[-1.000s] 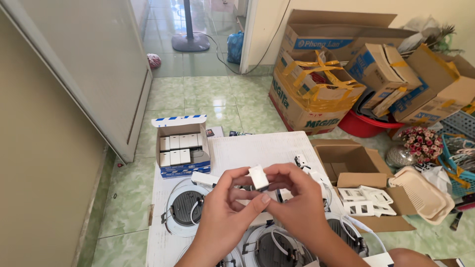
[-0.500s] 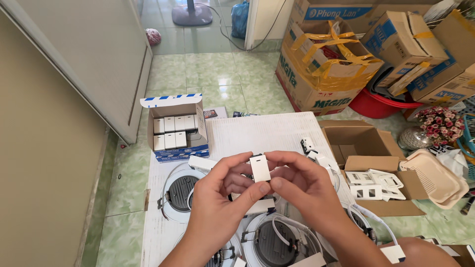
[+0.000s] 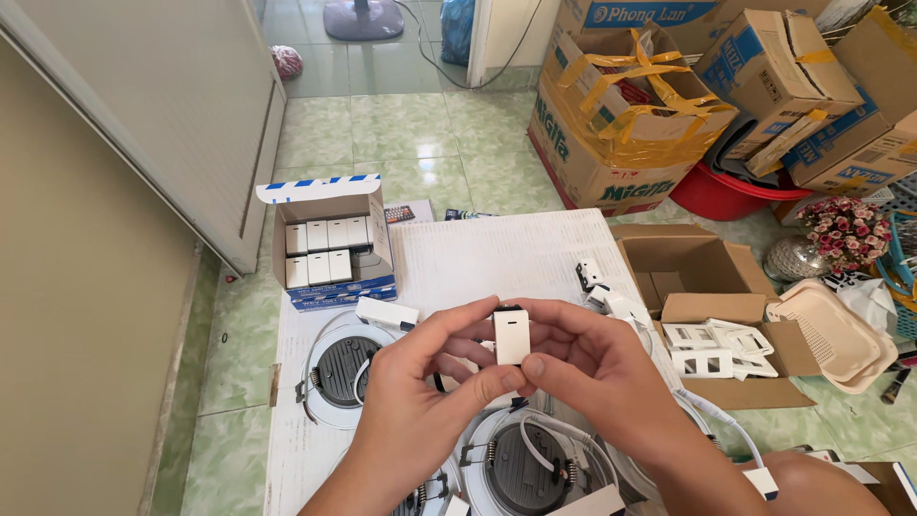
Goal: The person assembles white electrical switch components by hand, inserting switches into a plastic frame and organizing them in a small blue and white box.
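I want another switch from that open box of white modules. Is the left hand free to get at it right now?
Probably not yet: the left hand and right hand both pinch a white switch module. The open box itself sits uncovered beyond it.

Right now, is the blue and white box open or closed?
Open. The blue and white box has its lid flap folded up, and rows of small white switches show inside.

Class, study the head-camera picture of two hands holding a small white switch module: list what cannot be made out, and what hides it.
- Back of the white switch module: faces away; left hand and right hand cover its sides.
- Round downlights: partly under the hands, cut by the bottom edge.
- Lower layers of the small open box: hidden by its top pieces.
- Brown carton: its far compartment's inside is shadowed.
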